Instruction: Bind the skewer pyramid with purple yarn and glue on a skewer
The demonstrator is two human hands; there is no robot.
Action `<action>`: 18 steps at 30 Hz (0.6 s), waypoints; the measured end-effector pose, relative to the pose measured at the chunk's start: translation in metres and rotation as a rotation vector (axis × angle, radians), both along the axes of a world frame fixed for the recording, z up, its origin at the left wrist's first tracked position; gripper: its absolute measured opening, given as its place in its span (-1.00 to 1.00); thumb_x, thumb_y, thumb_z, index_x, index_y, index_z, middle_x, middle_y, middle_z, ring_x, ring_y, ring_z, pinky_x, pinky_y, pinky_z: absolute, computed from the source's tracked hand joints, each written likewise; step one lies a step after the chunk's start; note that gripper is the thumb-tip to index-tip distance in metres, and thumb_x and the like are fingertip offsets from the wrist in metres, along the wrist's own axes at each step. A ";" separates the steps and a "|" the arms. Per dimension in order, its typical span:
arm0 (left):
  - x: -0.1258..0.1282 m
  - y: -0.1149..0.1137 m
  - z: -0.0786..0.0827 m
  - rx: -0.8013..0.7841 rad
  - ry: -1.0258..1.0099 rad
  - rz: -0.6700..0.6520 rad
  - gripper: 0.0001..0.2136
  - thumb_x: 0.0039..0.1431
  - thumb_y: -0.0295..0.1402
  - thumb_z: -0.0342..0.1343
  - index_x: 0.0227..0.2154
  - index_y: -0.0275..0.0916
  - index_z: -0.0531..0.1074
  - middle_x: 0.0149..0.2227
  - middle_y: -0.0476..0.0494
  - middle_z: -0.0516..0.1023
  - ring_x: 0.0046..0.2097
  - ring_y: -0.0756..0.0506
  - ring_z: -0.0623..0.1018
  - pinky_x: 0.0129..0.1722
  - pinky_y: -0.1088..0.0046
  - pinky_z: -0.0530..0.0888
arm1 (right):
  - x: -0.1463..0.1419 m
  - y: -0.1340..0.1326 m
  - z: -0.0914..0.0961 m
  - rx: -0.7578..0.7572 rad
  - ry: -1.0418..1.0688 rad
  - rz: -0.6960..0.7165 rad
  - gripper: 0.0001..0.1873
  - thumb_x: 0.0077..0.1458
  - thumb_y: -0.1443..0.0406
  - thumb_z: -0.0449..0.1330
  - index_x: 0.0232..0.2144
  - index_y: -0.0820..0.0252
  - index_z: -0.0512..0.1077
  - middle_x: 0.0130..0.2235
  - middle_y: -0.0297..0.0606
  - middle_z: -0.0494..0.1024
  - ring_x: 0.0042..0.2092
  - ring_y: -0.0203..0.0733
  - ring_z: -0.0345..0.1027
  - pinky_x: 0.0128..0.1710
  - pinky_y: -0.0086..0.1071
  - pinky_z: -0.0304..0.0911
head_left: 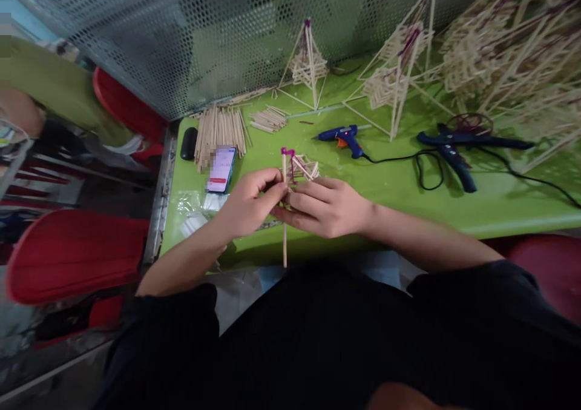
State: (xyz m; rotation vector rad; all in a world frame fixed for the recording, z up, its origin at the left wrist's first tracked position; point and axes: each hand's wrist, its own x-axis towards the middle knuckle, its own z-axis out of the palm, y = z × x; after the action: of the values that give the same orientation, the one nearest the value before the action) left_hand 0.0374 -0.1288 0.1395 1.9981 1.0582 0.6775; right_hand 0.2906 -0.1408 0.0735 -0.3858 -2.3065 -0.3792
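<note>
Near the table's front edge, a long wooden stick (285, 246) points from the far side toward me. Purple string (285, 151) is wound at its far end and runs to a small frame of thin sticks (310, 168) beyond my fingers. My left hand (252, 204) is closed, with thumb and forefinger pinching the long stick from the left. From the other side, my right hand (327, 207) has its fingers curled against the stick and the near side of the frame. My fingers hide where stick and frame meet.
A blue glue gun (340, 136) lies beyond my hands, its cord running right past a dark blue clamp-like tool (454, 140). Loose sticks (220, 128), a phone (221, 171) and a black case (189, 143) are left. Stick pyramids (311, 65) stand along a perforated screen (204, 34).
</note>
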 end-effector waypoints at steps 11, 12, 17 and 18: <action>-0.040 0.027 -0.055 0.141 -0.151 0.058 -0.79 0.82 -0.07 0.16 0.03 -0.07 0.47 -0.43 0.06 0.53 -0.50 -0.03 0.53 -0.52 0.45 0.46 | 0.101 0.098 -0.024 -0.989 -0.103 -1.013 -0.43 0.31 -0.25 0.50 -0.36 0.06 0.60 -0.32 0.06 0.68 -0.21 0.31 0.60 -0.14 0.09 0.43; -0.043 0.029 -0.060 0.168 -0.169 0.053 -0.78 0.82 -0.06 0.17 0.04 -0.06 0.48 -0.41 0.06 0.50 -0.49 -0.02 0.48 -0.53 0.46 0.41 | 0.103 0.105 -0.031 -1.018 -0.112 -1.051 -0.44 0.29 -0.25 0.52 -0.31 0.06 0.62 -0.29 0.07 0.69 -0.19 0.31 0.61 -0.12 0.09 0.45; -0.052 0.027 -0.071 0.197 -0.172 0.010 -0.88 0.80 -0.16 0.20 0.12 -0.04 0.55 -0.41 0.07 0.43 -0.52 0.00 0.37 -0.55 0.44 0.29 | 0.108 0.118 -0.056 -1.051 -0.130 -1.121 -0.42 0.28 -0.28 0.51 -0.17 0.07 0.68 -0.25 0.09 0.73 -0.17 0.29 0.61 -0.11 0.09 0.52; -0.053 0.026 -0.069 0.195 -0.180 -0.010 -0.90 0.79 -0.21 0.19 0.14 -0.05 0.57 -0.42 0.08 0.43 -0.53 0.00 0.36 -0.57 0.44 0.27 | 0.109 0.119 -0.058 -1.060 -0.143 -1.122 -0.41 0.31 -0.30 0.48 -0.19 0.07 0.68 -0.27 0.07 0.71 -0.19 0.27 0.60 -0.14 0.07 0.51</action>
State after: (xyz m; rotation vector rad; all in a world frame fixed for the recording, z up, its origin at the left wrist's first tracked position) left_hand -0.0154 -0.1033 0.0700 2.0592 0.9030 0.9671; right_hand 0.3995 -0.0215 0.0154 -2.2204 -2.0027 0.3786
